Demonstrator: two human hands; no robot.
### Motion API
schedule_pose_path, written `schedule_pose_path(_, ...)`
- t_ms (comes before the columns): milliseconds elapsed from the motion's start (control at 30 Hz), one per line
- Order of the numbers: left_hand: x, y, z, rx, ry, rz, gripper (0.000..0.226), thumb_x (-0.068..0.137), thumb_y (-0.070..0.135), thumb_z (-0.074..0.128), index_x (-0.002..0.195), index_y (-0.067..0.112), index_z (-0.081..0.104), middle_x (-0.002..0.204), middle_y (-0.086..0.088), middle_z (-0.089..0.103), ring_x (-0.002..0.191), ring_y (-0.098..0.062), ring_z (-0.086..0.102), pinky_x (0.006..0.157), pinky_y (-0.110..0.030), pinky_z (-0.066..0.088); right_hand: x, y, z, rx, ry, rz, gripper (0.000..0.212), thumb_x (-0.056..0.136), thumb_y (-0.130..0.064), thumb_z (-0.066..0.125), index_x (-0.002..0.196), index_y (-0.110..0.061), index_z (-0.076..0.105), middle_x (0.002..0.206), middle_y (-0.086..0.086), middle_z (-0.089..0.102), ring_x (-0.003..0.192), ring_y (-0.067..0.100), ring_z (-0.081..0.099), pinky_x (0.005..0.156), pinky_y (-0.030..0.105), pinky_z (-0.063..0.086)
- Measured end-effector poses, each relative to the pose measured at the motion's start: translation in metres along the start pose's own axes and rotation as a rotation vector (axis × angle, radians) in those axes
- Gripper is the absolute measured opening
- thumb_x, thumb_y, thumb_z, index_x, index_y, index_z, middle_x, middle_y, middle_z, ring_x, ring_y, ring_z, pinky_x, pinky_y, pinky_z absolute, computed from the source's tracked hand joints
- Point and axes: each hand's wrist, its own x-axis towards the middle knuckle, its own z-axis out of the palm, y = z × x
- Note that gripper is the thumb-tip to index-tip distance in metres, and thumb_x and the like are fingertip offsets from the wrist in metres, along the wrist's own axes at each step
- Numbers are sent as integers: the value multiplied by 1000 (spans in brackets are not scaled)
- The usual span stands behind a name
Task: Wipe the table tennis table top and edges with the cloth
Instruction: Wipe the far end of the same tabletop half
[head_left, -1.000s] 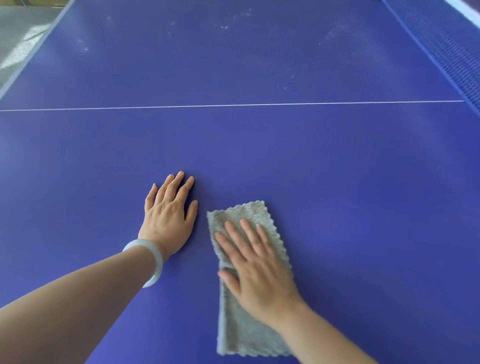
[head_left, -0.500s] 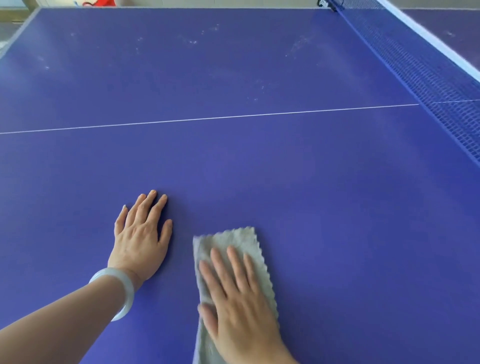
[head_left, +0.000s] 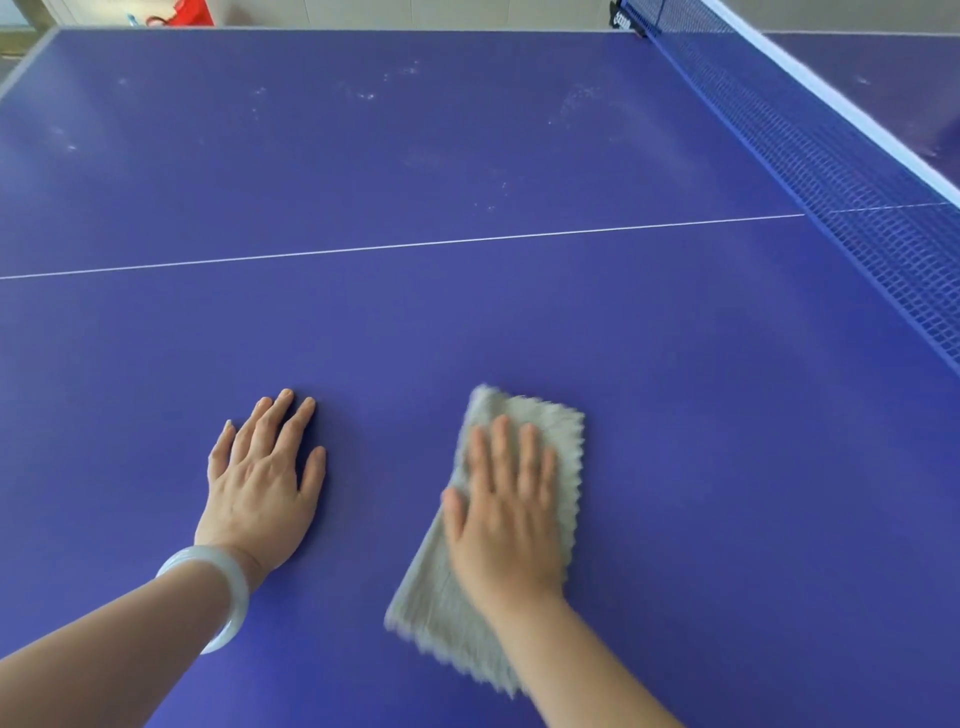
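The blue table tennis table (head_left: 649, 364) fills the view. A grey cloth (head_left: 441, 608) with scalloped edges lies folded on it near me, slanted and blurred by motion. My right hand (head_left: 506, 514) presses flat on the cloth's upper half, fingers spread and pointing away from me. My left hand (head_left: 260, 483) rests flat on the bare table to the left of the cloth, a clear gap apart, holding nothing. A pale bangle (head_left: 223, 587) sits on the left wrist.
A thin white line (head_left: 415, 244) crosses the table beyond my hands. Pale dusty smudges (head_left: 369, 96) dot the far half. The blue net (head_left: 857, 208) with its white top band runs along the right. A red object (head_left: 189, 13) stands past the far edge.
My right hand has slid the cloth to the right, widening the gap from the left hand, and the cloth now lies slanted. The left hand has stayed flat in place. My view has tilted.
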Motion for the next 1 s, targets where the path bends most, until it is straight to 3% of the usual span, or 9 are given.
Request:
schedule_pose_path(67, 0, -1, 0, -10, 2, -3, 54, 102, 40, 32, 153, 23, 33, 162, 2, 25, 151, -17, 14, 124, -40, 1, -39, 1, 3, 18, 8, -283, 65, 101, -48, 35, 158, -17, 27, 167, 7, 17, 154, 35, 10, 120, 54, 17)
schedule_pose_path(133, -1, -2, 1, -15, 0, -5, 54, 102, 41, 31, 153, 23, 33, 162, 2, 25, 151, -17, 14, 124, -39, 0, -62, 31, 4, -4, 24, -375, 64, 99, -49, 41, 156, -20, 34, 165, 2, 24, 153, 29, 18, 117, 51, 23)
schedule_pose_path(233, -1, 0, 1, -16, 2, 0, 54, 101, 37, 37, 153, 22, 34, 162, 1, 26, 151, -18, 15, 124, -40, 1, -60, 71, -3, -47, 58, -150, 63, 102, -49, 28, 158, -22, 23, 167, 0, 15, 155, 27, 10, 121, 48, 20)
schedule_pose_path(300, -1, 1, 1, -13, 6, 1, 54, 101, 37, 37, 153, 22, 34, 161, 1, 26, 151, -19, 15, 124, -40, 1, -48, 71, -6, -88, 23, 53, 64, 101, -49, 11, 160, -22, 10, 167, 3, 5, 155, 27, 0, 125, 50, 13)
schedule_pose_path(367, -2, 1, 1, -13, 8, 4, 53, 102, 37, 37, 153, 22, 34, 162, 0, 26, 151, -19, 15, 124, -41, 1, -42, 61, -5, -86, 14, 144, 66, 99, -49, 4, 160, -22, 9, 167, 4, 5, 155, 29, 1, 125, 51, 10)
schedule_pose_path(567, -6, -2, 0, -86, 35, 14, 47, 104, 25, 42, 149, 16, 41, 160, -4, 31, 151, -21, 18, 123, -37, 2, -38, 63, -3, -52, -8, 136, 71, 94, -51, -5, 160, -26, 0, 168, 1, -4, 155, 27, -7, 125, 49, -1)
schedule_pose_path(733, -40, 20, -11, -136, -21, -8, 45, 99, 15, 52, 142, 3, 49, 155, -17, 36, 147, -37, 26, 121, -50, 17, -37, 60, -1, -34, -26, 138, 68, 98, -50, 1, 160, -25, -2, 168, 0, -7, 155, 27, -9, 125, 48, -4)
schedule_pose_path(867, -128, 30, -9, -24, -103, 178, 61, 97, 35, 27, 151, 7, 35, 160, -11, 26, 150, -31, 21, 123, -45, 13, -38, 59, 2, -57, -9, 137, 67, 100, -51, 9, 160, -25, -1, 168, 0, -5, 155, 27, -6, 125, 48, -2)
schedule_pose_path(1000, -184, 21, 1, 49, -87, 193, 58, 100, 32, 24, 155, 13, 28, 163, -4, 22, 150, -23, 20, 120, -46, 14, -38, 63, 0, -95, 1, 147, 67, 100, -50, 11, 161, -23, 4, 169, 2, 0, 155, 28, -2, 125, 49, 1)
